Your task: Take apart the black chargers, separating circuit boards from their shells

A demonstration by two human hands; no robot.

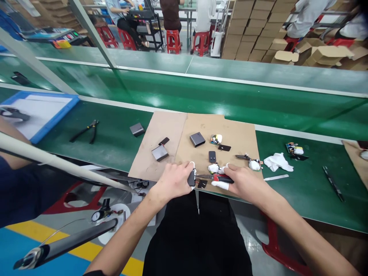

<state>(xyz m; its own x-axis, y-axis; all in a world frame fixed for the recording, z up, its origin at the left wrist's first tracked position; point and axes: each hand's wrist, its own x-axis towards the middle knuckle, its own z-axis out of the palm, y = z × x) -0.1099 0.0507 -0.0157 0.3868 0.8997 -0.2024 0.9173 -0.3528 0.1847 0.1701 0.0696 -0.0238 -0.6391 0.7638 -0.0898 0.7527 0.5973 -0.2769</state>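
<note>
My left hand [174,178] is closed on a small black part [191,178] at the front edge of the cardboard sheet [205,122]. In my right hand [247,182] are pliers [222,178] with red and black handles, their tips pointing left at that part. Whether the tips touch it I cannot tell. White covers wrap some fingertips on both hands. Just beyond the pliers lie a white-wrapped circuit piece [213,168] and a black plug plate [212,156]. Two grey casings [197,139] and a circuit board [216,138] rest farther back on the cardboard.
Left on the green bench are cutters [86,131], another grey casing [137,129] and a blue-edged tray [54,115]. A white cloth [278,162], a circuit assembly [296,149] and a black pen [333,184] lie right. Another person's arm [14,145] is at the left edge.
</note>
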